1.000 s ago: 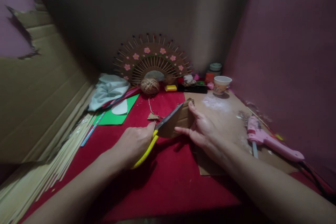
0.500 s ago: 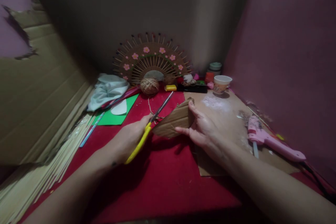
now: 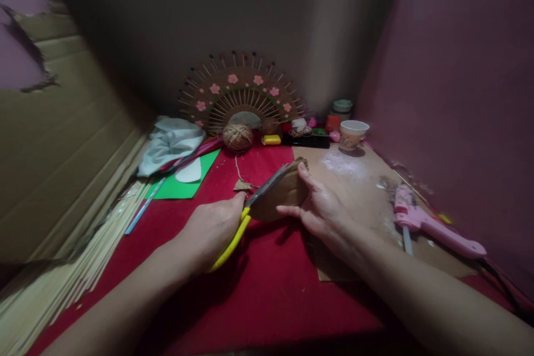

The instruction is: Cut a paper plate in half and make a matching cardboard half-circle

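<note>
Roughly, with the corrugated cardboard piece (image 3: 287,192) as the dial's centre and 12 pointing away from the person, the bundle of thin wooden sticks (image 3: 95,245) lies between 8 and 9 o'clock; the blue patterned stick (image 3: 146,206) is just beside its upper end, near 9; the pale cloth (image 3: 173,142) sits crumpled at 10, by the green sheet (image 3: 206,169) bearing a white paper cutout (image 3: 189,171). The left hand (image 3: 214,228), at 8, is curled round the yellow-handled scissors (image 3: 231,250); their blades slant toward 1 o'clock, along the cardboard piece's upper left edge. A small cardboard scrap (image 3: 242,185) lies at 10, near the blades; the twine ball (image 3: 237,138) is at 11, in front of the flower-decorated fan (image 3: 231,83). The cardboard piece is held above the red cloth (image 3: 267,300); the right hand (image 3: 323,208), at 3, grips its right end, one digit at the top edge, another stretched out lower down. The paper cup (image 3: 354,136) stands upright between 1 and 2; the pink glue gun (image 3: 442,233) rests between 3 and 4, partly on the flat cardboard sheet (image 3: 367,194).
</note>
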`<state>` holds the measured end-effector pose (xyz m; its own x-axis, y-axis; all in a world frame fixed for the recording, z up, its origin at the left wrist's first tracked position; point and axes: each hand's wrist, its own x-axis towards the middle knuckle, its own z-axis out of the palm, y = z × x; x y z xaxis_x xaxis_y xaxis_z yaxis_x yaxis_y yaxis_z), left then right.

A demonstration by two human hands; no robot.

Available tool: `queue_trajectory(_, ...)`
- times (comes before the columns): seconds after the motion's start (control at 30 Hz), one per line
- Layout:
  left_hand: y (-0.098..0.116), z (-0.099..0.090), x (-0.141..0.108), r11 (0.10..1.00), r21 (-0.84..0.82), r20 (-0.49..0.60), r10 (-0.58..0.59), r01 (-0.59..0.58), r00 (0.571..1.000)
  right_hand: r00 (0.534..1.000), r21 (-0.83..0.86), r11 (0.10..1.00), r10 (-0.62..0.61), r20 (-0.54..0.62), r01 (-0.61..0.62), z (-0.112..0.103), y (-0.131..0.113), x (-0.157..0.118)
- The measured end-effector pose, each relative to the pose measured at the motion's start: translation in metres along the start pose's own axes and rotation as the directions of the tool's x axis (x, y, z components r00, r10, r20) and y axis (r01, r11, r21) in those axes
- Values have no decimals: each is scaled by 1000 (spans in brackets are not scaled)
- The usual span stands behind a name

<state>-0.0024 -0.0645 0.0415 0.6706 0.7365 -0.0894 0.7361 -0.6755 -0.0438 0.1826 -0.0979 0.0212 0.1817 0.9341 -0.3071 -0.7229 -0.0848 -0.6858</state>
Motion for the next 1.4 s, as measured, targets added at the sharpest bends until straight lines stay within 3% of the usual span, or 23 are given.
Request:
queue_trajectory(0.67, -5, 9, -2, 980, 172, -52, 113, -103, 992, 1000, 9, 1000, 9, 14, -9, 2, 0, -3)
queue_trajectory(0.83, -11, 10, 1, 995, 86, -97, 56, -47, 994, 1000, 31, 999, 15, 18, -15, 2, -3, -1)
queue_trajectory(0.97, -23, 13, 6, 977, -208, -222, 6, -53, 975, 1000, 53, 998, 19, -8, -19, 1, -5, 3)
queue_trajectory(1.03, -24, 16, 9, 896, -441, -273, -76, -55, 959, 1000, 60, 998, 28, 13, -29, 0, -5, 4)
queue_trajectory(1.07, -23, 17, 11, 813, -581, -265, -139, -43, 954, 999, 63, 997, 33, 18, -34, 0, -5, 4)
queue_trajectory(1.17, -17, 18, 14, 387, -922, -109, -275, 7, 955, 998, 69, 996, 50, 24, -51, 0, -5, 3)
queue_trajectory(1.23, -15, 16, 16, 130, -991, -20, -281, 18, 960, 997, 68, 995, 69, 33, -71, 1, -5, 3)
queue_trajectory(1.27, -15, 15, 16, 50, -999, -7, -275, 7, 961, 996, 67, 995, 78, 35, -81, 1, -5, 3)
queue_trajectory(1.33, -16, 12, 17, -29, -999, -18, -244, -26, 970, 996, 62, 994, 90, 29, -91, 1, -4, 3)
queue_trajectory(1.4, -17, 9, 17, -33, -999, -33, -213, -40, 977, 995, 57, 994, 94, 16, -94, 0, -4, 3)
